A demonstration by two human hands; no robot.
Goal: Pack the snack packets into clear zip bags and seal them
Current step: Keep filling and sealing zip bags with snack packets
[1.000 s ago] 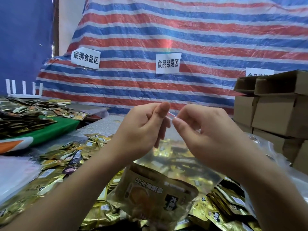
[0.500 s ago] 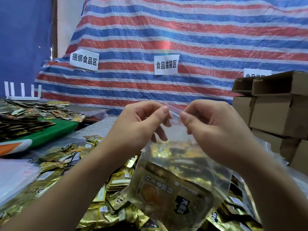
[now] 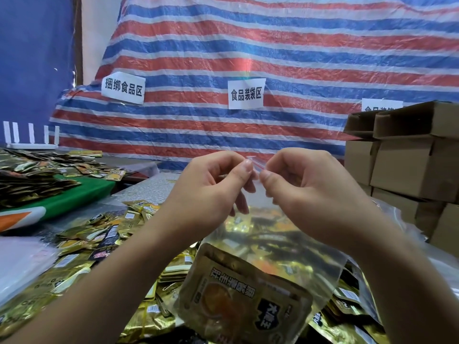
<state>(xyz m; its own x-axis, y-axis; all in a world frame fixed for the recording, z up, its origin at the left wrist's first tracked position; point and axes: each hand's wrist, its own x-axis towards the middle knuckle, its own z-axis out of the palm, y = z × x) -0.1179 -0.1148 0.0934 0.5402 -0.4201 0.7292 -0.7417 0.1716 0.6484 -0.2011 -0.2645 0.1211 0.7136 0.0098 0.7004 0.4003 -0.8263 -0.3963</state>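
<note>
both hands are raised in the middle of the view, holding a clear zip bag [image 3: 285,247] by its top edge: the left hand [image 3: 211,189] pinches the strip between thumb and curled fingers, and the right hand [image 3: 308,192] pinches it just beside, thumb tips nearly touching. the bag hangs below the hands, tilted toward the near side, with a gold snack packet [image 3: 246,299] lying in its bottom. under and around it, a heap of loose gold packets [image 3: 99,234] covers the tabletop [image 3: 149,187] from the near left to the near right. at the far left a green mat [image 3: 82,194] carries another pile of dark and gold packets, with a white router [image 3: 31,137] behind it. stacked cardboard boxes [image 3: 409,165] stand at the right. a red, white and blue striped tarp [image 3: 273,58] hangs at the far side with white paper labels [image 3: 246,94] stuck to it.
</note>
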